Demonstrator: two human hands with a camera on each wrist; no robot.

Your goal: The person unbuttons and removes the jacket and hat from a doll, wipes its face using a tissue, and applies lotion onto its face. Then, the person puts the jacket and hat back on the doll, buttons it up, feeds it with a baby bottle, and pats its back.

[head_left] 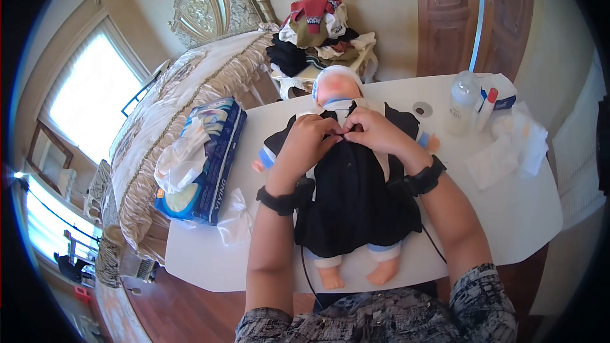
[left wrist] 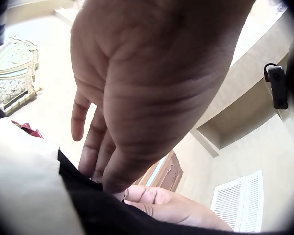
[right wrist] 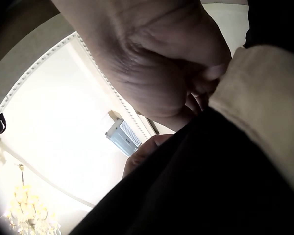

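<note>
The room has a bed [head_left: 190,82] and a pile of clothes [head_left: 314,16] behind the white table [head_left: 190,260]. On this table, between its far and near edges, lies the doll [head_left: 337,89], with its feet close to the near edge. The black garment [head_left: 346,197] covers its body. The left hand [head_left: 309,138] and the right hand [head_left: 376,130] both pinch the garment at the chest, thumbs against fingers; what small part is between them, I cannot tell. The cloth could slip from the fingertips, because the pinched part is small and dark folds hide it. If both hands pull unevenly, the front could become crooked, or the doll could be dragged toward the near edge. The thin cable [head_left: 307,279] hangs near the doll's feet and could catch on the cloth. The blue pack [head_left: 222,171] is along the left edge; the bottle [head_left: 464,108] stands near the far right corner, so a wide elbow movement could perhaps push the nearby white tissue [head_left: 530,143] over the right edge.
</note>
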